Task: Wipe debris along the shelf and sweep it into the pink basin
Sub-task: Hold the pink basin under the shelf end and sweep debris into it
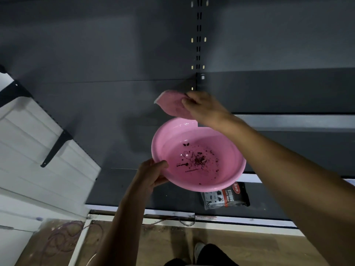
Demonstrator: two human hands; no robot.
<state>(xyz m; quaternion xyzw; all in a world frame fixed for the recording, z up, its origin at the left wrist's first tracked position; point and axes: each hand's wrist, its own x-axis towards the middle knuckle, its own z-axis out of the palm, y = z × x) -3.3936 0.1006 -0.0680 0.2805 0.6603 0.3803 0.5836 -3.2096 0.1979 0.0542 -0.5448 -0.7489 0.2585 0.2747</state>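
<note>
Over the shelf edge: you hold the pink basin (197, 156) out in front of the dark grey shelf (96, 112), tilted so its inside faces you.
Left grip: your left hand (151, 173) grasps the basin's near-left rim, thumb curled over the lip, fingers beneath.
Right grip: your right hand (203, 108) is clenched on a pink cloth (172, 104), pinching its right edge; the rest of the cloth sticks out to the left of your fingers.
Cloth against basin: the cloth sits just above the basin's far rim, and its lower edge looks to meet that rim, though contact is hard to judge.
Debris: dark crumbs and specks (199, 160) lie scattered across the basin's bottom, thickest near the middle, over a printed drawing.
Below: a black packet marked STRONG (226, 196) lies on the lower shelf, partly hidden by the basin.
Left side: a white slatted panel (38, 141) with black brackets leans by the shelf.
</note>
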